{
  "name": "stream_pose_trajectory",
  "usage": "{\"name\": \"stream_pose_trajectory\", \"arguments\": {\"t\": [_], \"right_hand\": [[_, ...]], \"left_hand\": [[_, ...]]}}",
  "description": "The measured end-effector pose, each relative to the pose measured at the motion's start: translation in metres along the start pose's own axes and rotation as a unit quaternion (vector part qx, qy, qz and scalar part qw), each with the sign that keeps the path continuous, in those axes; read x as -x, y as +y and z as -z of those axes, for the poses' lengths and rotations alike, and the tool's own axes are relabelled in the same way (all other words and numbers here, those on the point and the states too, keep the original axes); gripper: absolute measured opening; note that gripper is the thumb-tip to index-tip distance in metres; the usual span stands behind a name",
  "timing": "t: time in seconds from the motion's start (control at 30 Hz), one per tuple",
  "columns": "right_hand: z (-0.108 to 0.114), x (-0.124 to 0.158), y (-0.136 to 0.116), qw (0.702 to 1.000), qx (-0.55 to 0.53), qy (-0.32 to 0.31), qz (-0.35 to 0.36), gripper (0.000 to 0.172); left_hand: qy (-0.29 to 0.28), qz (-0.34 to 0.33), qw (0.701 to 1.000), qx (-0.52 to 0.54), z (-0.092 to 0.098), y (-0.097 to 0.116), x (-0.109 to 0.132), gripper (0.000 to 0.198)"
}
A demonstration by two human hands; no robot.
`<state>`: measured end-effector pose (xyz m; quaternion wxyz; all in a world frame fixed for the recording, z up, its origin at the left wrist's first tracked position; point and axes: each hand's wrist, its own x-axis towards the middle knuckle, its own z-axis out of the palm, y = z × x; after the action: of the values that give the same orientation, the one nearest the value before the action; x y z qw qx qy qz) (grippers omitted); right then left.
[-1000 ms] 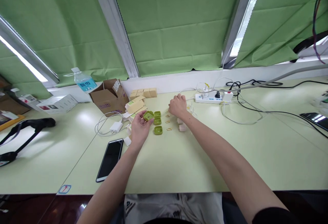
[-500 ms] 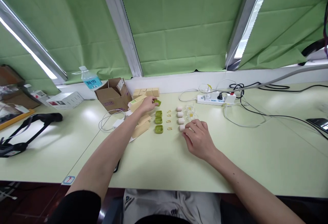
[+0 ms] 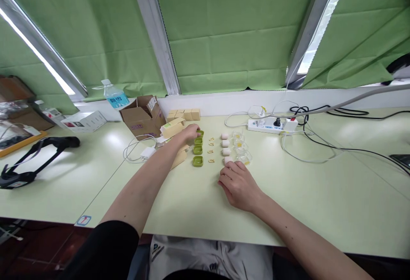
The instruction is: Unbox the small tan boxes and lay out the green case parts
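My left hand (image 3: pixel 189 134) reaches just right of the open brown cardboard box (image 3: pixel 141 120), with its fingertips on the small green square plastic cup (image 3: pixel 200 132). I cannot tell whether they pinch it. I'd best square it with the three green cups (image 3: pixel 197 150) nearer me, keeping the gaps even. My right hand (image 3: pixel 240 184) rests loose and empty, farther right of the box.
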<state>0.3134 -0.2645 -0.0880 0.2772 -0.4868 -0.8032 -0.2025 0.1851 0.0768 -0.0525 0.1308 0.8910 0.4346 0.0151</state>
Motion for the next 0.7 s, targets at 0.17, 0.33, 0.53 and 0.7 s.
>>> {"name": "stream_pose_trajectory", "arguments": {"t": [0.17,0.33,0.53,0.7], "right_hand": [[0.001,-0.001,0.000,1.000,0.006,-0.002,0.007,0.016],[0.001,-0.001,-0.001,1.000,0.001,0.000,0.008,0.017],[0.005,-0.002,-0.003,1.000,-0.006,0.007,0.011,0.020],[0.005,-0.005,-0.006,0.999,-0.019,0.021,0.017,0.018]], "left_hand": [[-0.010,-0.005,1.000,-0.024,-0.002,-0.003,-0.004,0.040],[-0.024,-0.001,0.998,-0.053,-0.001,-0.006,-0.003,0.041],[0.027,-0.015,0.996,-0.081,0.020,0.001,-0.004,0.039],[0.118,-0.017,0.987,-0.112,0.060,0.005,-0.018,0.039]]}}
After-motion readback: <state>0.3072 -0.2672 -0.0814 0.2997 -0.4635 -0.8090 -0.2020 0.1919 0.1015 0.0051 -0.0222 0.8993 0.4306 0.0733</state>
